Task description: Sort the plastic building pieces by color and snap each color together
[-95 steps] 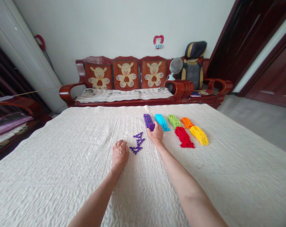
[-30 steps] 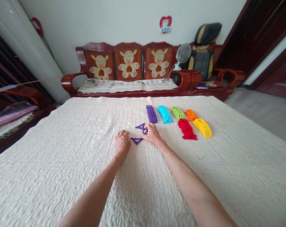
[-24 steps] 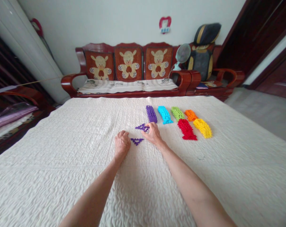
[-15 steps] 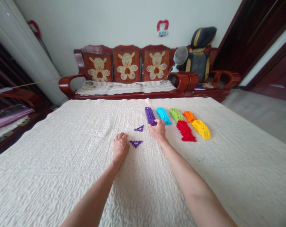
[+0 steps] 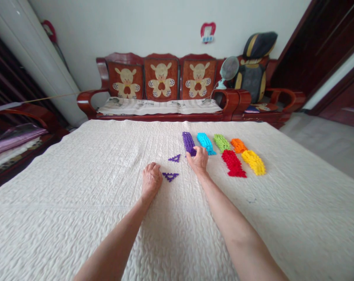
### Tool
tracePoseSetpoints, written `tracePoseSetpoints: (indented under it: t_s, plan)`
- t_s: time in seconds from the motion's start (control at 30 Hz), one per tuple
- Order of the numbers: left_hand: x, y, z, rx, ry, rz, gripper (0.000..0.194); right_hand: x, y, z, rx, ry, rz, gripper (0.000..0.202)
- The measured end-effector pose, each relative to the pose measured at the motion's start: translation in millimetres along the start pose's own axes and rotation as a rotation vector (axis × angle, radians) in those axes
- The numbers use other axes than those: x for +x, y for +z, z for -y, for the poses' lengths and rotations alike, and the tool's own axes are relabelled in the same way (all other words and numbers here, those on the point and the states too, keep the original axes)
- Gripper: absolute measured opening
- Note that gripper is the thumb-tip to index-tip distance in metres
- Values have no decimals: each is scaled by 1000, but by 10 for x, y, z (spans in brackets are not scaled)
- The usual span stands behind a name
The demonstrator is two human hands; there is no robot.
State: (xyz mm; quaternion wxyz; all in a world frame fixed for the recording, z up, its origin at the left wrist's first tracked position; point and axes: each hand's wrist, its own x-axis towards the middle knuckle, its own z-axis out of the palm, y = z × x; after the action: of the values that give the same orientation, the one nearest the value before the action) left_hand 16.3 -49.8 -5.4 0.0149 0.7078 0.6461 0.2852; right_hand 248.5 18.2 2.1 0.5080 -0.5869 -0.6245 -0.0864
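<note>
My right hand (image 5: 199, 160) reaches to the near end of a row of purple toothed triangle pieces (image 5: 188, 143), with thumb and forefinger closed around that end. Resting on the quilted cover to its left is my left hand (image 5: 152, 178), its fingers curled downward and close together; whatever lies under them is hidden. A loose purple triangle (image 5: 170, 176) with a cut-out middle lies just right of the left hand. Another purple triangle (image 5: 174, 158) lies a little farther back, between the two hands.
Rows of blue pieces (image 5: 206, 143), green pieces (image 5: 222, 143), orange pieces (image 5: 238, 145), red pieces (image 5: 233, 164) and yellow pieces (image 5: 253, 162) lie on the white quilted cover (image 5: 77, 183). Behind stand a wooden sofa (image 5: 162, 117) and a small fan (image 5: 230, 68).
The whole view has shifted slightly, so things appear a bit farther right. Both hands stay in nearly the same places, the right one still at the purple row's near end.
</note>
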Motion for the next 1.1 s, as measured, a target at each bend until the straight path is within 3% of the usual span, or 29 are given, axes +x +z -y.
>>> tracePoseSetpoints:
  t_s: [0.13,0.3,0.5,0.83,0.97,1.1]
  plan:
    - [-7,-20,-41,4,-9,-5,28,-58,-44,151,191,-184,159,18]
    - [-9,-55,-83,24,-27,10,27,-144,19,314,234,-433,507,38]
    - [-16,-73,-88,19,-17,13,26,-165,109,280,142,-433,598,46]
    - [-26,-87,-106,13,-16,-6,25,-182,46,323,171,-404,558,30]
    - [-26,-91,-105,9,-16,-11,25,-193,19,323,240,-276,376,30]
    - [-32,-99,-106,1,-15,-11,26,-133,-5,180,199,-138,224,31]
